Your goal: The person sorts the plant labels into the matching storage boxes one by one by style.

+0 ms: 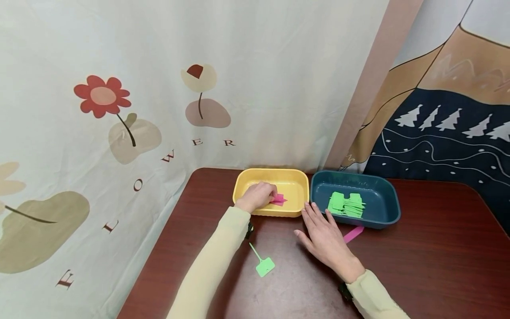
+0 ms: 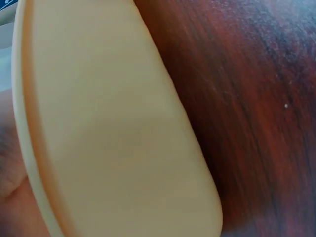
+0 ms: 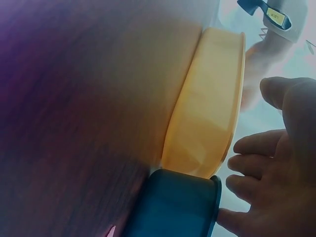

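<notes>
My left hand reaches into the yellow tray with bent fingers. Its fingertips are at some pink tags on the tray's floor; whether they pinch one is hidden. In the left wrist view the tray's outer wall covers most of that hand. My right hand lies palm down with straight fingers, fingertips by the near rims where the two trays meet. The dark blue tray holds a pile of green tags. A green plant tag with a thin stem lies on the table between my forearms.
Both trays stand side by side at the back of the brown wooden table. A pink strip lies at the front of the dark blue tray, partly behind my right hand. A printed curtain hangs behind the table.
</notes>
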Demonstrator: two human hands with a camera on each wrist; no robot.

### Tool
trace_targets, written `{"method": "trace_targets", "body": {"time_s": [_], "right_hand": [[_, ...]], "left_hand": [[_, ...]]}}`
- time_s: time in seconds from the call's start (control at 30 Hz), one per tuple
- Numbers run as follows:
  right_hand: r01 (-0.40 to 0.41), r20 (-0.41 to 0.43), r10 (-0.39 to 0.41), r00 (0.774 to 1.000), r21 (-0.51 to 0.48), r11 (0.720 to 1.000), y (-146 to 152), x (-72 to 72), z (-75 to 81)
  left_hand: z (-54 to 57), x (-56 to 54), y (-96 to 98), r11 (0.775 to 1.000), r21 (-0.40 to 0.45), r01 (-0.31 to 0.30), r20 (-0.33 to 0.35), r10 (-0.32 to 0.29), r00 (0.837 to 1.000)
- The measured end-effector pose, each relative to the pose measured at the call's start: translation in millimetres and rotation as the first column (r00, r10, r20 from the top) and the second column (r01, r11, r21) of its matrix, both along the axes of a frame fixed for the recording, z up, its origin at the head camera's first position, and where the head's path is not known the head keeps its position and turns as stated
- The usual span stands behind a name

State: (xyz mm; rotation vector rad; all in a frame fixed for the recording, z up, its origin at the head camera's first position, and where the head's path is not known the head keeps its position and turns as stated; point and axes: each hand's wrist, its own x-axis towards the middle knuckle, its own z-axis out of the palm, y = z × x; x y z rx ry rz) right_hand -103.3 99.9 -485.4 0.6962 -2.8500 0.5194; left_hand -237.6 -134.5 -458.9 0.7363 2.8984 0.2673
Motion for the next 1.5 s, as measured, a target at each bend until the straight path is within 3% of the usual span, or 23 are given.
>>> {"method": "trace_targets", "body": {"time_s": [0.13,0.27,0.63,0.9,1.2,1.27,1.43,1.5], "right_hand": [[0.0,0.0,0.0,1.0,-0.002,1.0,-0.4,-0.2,-0.1],[0.0,-0.011,0.0,1.0,-0.003,1.0,0.6,0.1,-0.1],[0.04,0.04,-0.039,0.998,-0.033,0.999,13.0,2.9,7.2],[0.094,0.084,-0.091,0.992,-0.035,0.995,33.7,7.6,12.6],[0.16,0.022,-0.158,0.987,-0.105,0.982,62.3,9.3,19.5],[0.175,0.011,-0.175,0.984,-0.124,0.977,70.6,9.1,21.1],[0.216,0.013,-0.216,0.976,-0.148,0.965,92.6,10.6,23.5],[0.23,0.022,-0.229,0.973,-0.146,0.962,100.0,11.5,23.4]], "left_hand": [[-2.0,0.9,-0.3,1.0,-0.009,0.005,-0.021,-0.005,1.0],[-1.6,2.9,-0.2,1.0,-0.01,0.007,-0.104,-0.008,0.995],[7.3,23.0,1.3,0.997,0.068,0.039,-0.288,-0.018,0.957],[10.9,46.5,9.0,0.979,0.144,0.145,-0.402,-0.076,0.912],[7.4,71.8,21.0,0.922,0.175,0.346,-0.533,-0.206,0.821],[7.9,77.1,25.3,0.912,0.182,0.368,-0.531,-0.224,0.817],[9.7,88.8,39.4,0.903,0.184,0.388,-0.493,-0.257,0.831],[9.4,92.8,45.5,0.896,0.179,0.405,-0.488,-0.277,0.828]]}}
